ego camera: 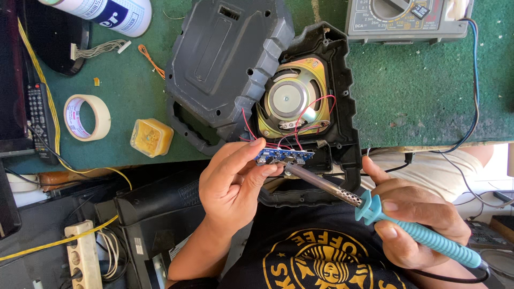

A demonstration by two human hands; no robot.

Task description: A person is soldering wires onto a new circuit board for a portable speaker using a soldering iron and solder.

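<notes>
1. Left hand (pixel 233 179) pinches the blue circuit board (pixel 282 157) just below the speaker (pixel 292 99)
2. Right hand (pixel 415 225) grips the turquoise soldering iron (pixel 375 208), its tip touching the board's lower edge

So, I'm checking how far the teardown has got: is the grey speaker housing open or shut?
Open: the grey plastic back cover lies lifted aside, exposing the round speaker cone and red wires.

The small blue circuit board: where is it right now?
Centre of the head view: the small blue circuit board is pinched in the left hand, just below the round speaker, with the blue-handled soldering iron at its edge.
</notes>
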